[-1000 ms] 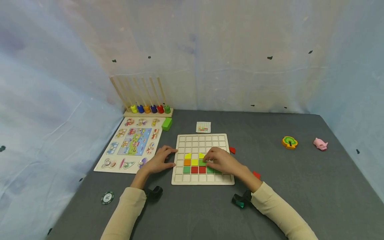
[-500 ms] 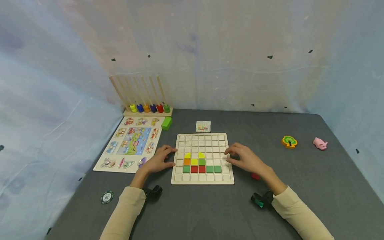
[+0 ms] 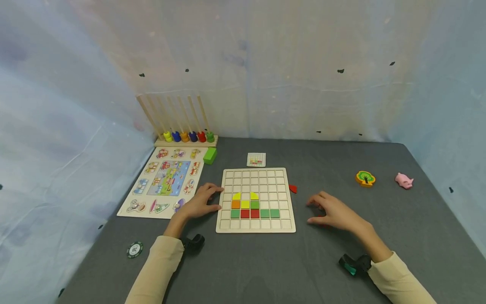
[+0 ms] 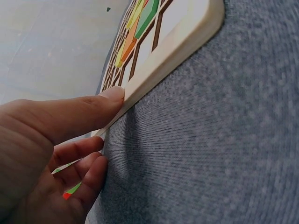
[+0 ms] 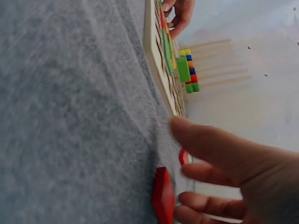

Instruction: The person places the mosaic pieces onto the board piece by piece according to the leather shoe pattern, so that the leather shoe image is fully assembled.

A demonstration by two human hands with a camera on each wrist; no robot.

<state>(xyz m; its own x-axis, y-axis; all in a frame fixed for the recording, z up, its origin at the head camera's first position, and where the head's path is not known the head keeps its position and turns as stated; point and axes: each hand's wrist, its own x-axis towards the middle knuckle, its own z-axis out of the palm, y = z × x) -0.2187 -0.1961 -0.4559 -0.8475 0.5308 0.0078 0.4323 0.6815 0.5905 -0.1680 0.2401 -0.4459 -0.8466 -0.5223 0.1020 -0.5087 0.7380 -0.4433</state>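
Observation:
A pale wooden grid board [image 3: 256, 227] lies in the middle of the table, with coloured tiles in several of its cells. These include yellow [image 3: 245, 204], orange [image 3: 236, 204], red [image 3: 249, 213] and green tiles [image 3: 270, 213]. My left hand [image 3: 200, 202] rests at the board's left edge, its thumb [image 4: 112, 95] touching the rim. Right of the board, my right hand [image 3: 334, 212] hovers with fingers spread and holds nothing. Close by its fingertips in the right wrist view is a red tile [image 5: 163, 198], mostly hidden by the hand in the head view. Another red tile [image 3: 292, 188] lies beside the board's right edge.
A small pattern card [image 3: 256, 159] lies behind the board. To the left are a picture puzzle [image 3: 127, 210], a green block [image 3: 210, 156], a bead rack [image 3: 186, 144] and a poker chip [image 3: 134, 250]. A toy tree [image 3: 365, 179] and a pink pig [image 3: 404, 180] sit far right.
My right hand has moved right, off the board's tiles and past its right edge to the red tile. The left hand stays at the left edge.

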